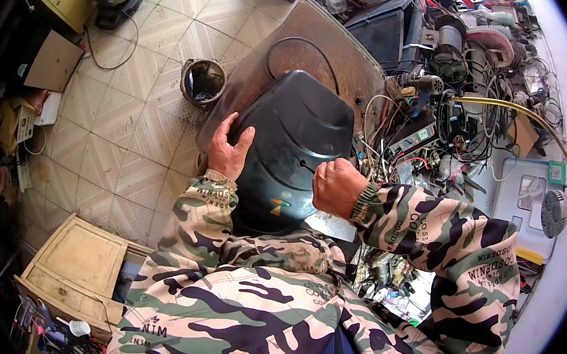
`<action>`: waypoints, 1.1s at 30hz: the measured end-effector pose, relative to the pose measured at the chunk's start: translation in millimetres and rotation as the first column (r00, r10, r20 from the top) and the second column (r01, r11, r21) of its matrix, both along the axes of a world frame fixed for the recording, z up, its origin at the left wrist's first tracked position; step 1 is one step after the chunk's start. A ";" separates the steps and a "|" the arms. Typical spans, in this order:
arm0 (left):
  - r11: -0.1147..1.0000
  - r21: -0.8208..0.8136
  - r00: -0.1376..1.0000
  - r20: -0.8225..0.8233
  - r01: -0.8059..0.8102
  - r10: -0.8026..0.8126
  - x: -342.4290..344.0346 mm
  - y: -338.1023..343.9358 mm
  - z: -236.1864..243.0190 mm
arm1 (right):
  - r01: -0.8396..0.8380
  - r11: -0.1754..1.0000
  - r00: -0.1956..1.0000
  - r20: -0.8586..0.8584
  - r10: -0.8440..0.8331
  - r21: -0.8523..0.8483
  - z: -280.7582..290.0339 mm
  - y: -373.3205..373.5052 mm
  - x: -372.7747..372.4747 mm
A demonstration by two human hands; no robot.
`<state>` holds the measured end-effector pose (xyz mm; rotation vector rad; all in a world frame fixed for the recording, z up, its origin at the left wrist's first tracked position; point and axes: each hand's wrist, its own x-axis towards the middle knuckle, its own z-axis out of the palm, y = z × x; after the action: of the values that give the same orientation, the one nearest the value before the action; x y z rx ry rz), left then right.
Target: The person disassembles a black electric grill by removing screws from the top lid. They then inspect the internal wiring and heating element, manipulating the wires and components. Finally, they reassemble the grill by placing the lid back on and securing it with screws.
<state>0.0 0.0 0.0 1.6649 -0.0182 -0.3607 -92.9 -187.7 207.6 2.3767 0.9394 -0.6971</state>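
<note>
One glossy black plastic housing (279,132), broad and rounded with curved ridges, lay on a worn brown tabletop (312,25), its near end close to the wearer's lap. Its long axis ran from near left to far right, and the narrower end pointed far and slightly right. A small orange-and-green decal (278,208) marked the near part of its upper face. A thin black cable (314,40) curved in a loop on the tabletop beyond the far end.

The bare left hand (228,149) lay along the housing's left edge, not clenched: its fingers stretched toward the far side, and its thumb stood apart to the right. The bare right hand (338,186) was clenched into a fist over the housing's near right part, knuckles up, forearm slanting in from the near right. It gripped a slim dark rod (307,167) that pointed left and slightly far, meeting the housing's face; how much lay inside the fist could not be told.

Farther left, a round, grimy bucket (223,78) stood on the pale patterned floor tiles (116,160). On the right, near a tangle of cables and parts, lay a grey handheld meter (412,141).
</note>
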 end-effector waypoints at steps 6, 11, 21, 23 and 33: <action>1.000 -0.009 1.000 -0.026 0.000 -0.001 2.1 -3.9 1.5 | 0.858 0.382 0.481 -0.277 -0.832 0.345 10.3 -15.8 6.9; 0.998 -0.056 1.000 -0.002 0.024 -0.024 4.9 0.0 -10.3 | 0.936 0.313 0.352 -0.358 -0.865 0.163 0.0 -33.3 12.0; 0.994 0.095 0.999 -0.019 0.045 -0.043 15.5 13.3 -4.3 | 0.630 0.665 0.758 -0.128 -0.640 0.402 -4.2 -10.1 19.1; 0.989 0.145 0.999 0.015 0.042 -0.044 10.7 20.7 -9.6 | 0.936 0.214 0.322 -0.431 -0.843 0.281 -17.6 -23.1 35.9; 0.993 0.120 0.999 0.038 -0.018 0.013 -22.2 34.9 -23.4 | -0.155 0.988 0.988 0.019 0.155 0.007 -15.9 4.4 45.4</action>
<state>-22.2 34.9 -23.4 1.7896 -0.0115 -0.3241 -47.5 -183.3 191.7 2.2840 1.1071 -0.6113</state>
